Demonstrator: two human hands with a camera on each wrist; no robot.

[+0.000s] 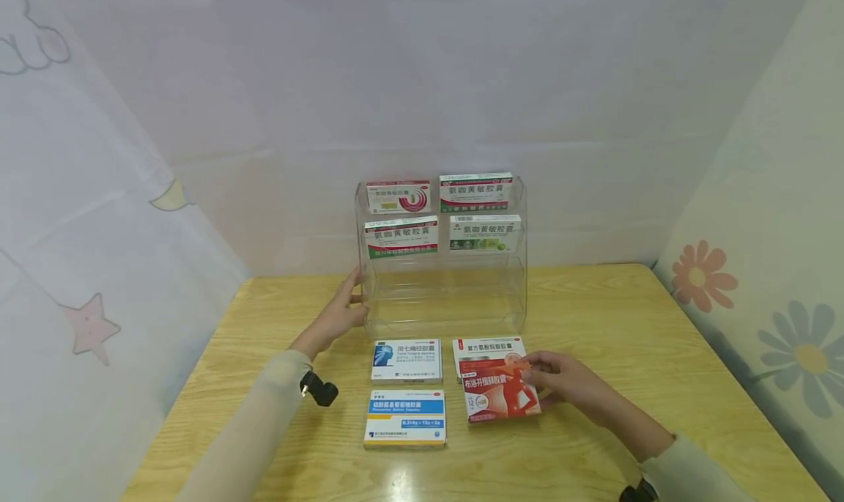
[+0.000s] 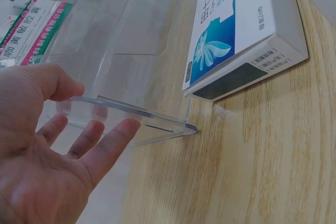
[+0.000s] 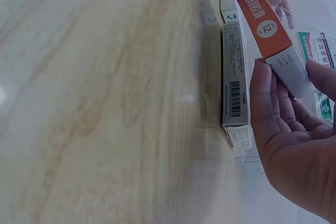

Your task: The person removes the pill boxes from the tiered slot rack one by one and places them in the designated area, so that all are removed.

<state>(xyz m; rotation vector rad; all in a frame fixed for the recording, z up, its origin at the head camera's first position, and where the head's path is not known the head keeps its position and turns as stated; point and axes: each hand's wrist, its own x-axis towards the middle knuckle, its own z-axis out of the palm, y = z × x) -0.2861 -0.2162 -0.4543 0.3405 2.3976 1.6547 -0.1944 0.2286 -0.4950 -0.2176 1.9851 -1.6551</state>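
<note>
1. The right hand (image 1: 565, 381) held the red box (image 1: 497, 396), its thumb and fingers pinching the right end of it.
2. This red box was tilted and raised above the worktop (image 1: 593, 341), and in the head view it covered the near part of the white-and-red box (image 1: 486, 347).
3. The left hand (image 1: 336, 315) was at the left side of the clear rack (image 1: 442, 271); its fingers were spread along this side, with the thumb at the edge.
4. The rack stood on the far part of the worktop and carried four medicine boxes (image 1: 476, 192), two in each of its upper two rows.
5. Near the rack, on the left, lay the white-and-blue box (image 1: 415, 361), and nearer still the blue-striped box (image 1: 405, 419).
</note>
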